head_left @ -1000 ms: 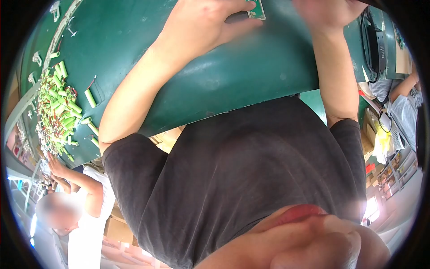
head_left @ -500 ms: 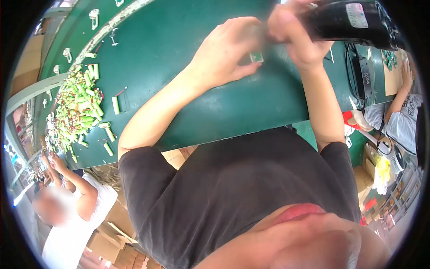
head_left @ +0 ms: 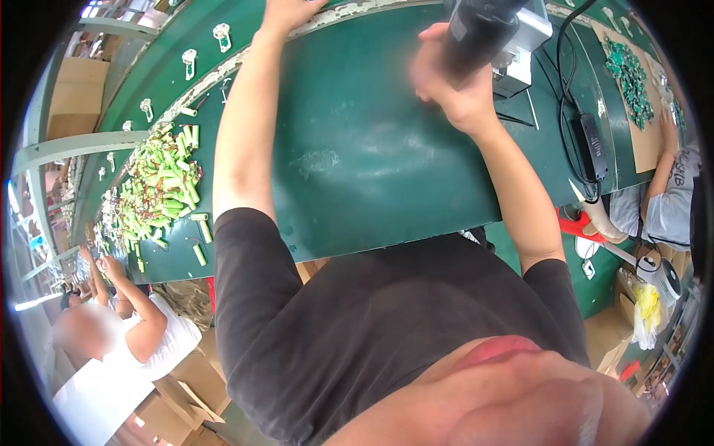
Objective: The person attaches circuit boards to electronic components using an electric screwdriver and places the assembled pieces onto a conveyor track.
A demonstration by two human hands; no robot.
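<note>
My left hand (head_left: 291,10) reaches over the chipped far rim of the green table, and the top of the picture cuts it off. One digit points right; the other fingers are out of sight, so what it holds, if anything, cannot be seen. Blurred by motion, my right hand (head_left: 455,88) is wrapped round a black hand-held tool (head_left: 483,33) that looks like a heat gun. Just behind that tool stands a grey-and-white box-shaped device (head_left: 520,67).
Green battery cells with wires (head_left: 160,186) are heaped at the left. White fittings (head_left: 222,37) lie beyond the rim. A black power adapter (head_left: 591,145) with cables lies at right, near green circuit boards (head_left: 628,78) on cardboard. Co-workers sit at both sides.
My left hand has gone from mid-table up past the far rim; the small green piece by its fingers is out of sight. The black tool has swung left, more upright, in my right hand.
</note>
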